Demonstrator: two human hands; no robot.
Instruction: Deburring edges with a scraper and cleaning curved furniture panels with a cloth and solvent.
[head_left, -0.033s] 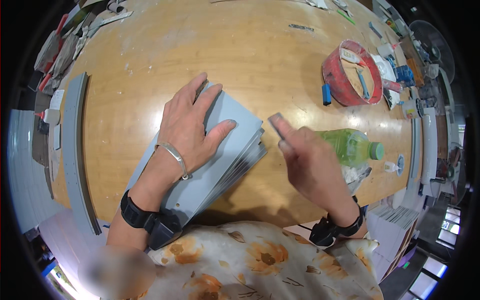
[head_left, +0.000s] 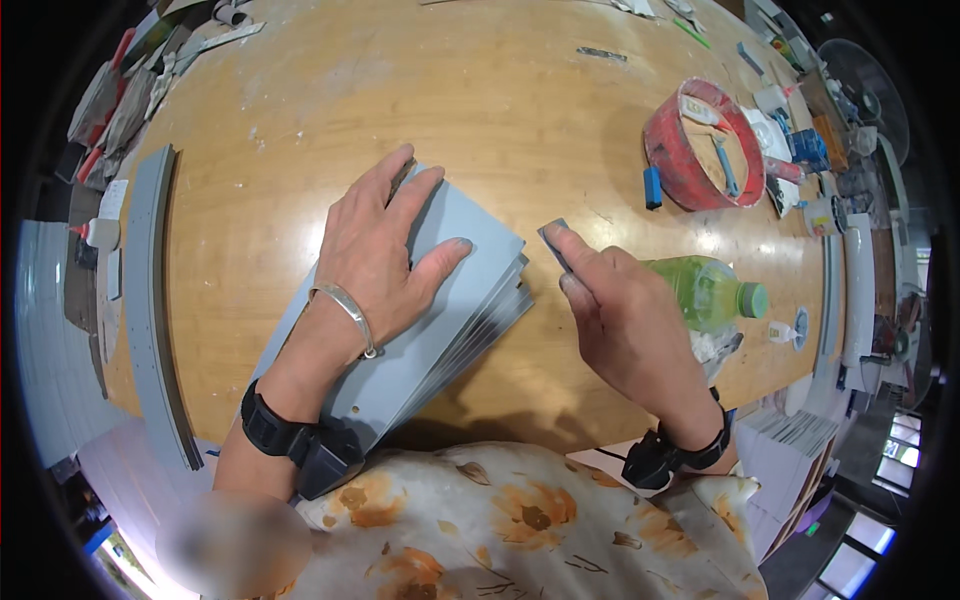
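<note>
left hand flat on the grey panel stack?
Yes, the left hand lies palm down, fingers spread, on the top grey panel of the stack.

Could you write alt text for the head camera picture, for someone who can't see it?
A left hand presses flat on a stack of grey sheets on a wooden table, while the right hand pinches a small grey piece beside it. A green bottle lies behind.

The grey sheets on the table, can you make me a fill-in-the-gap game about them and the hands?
The left hand lies flat on a stack of ____ sheets.
The right hand pinches a small grey piece between its ____.
Beside the right hand lies a ____ bottle.
The round tub is ____.

Missing words: grey; fingers; green; red
</note>
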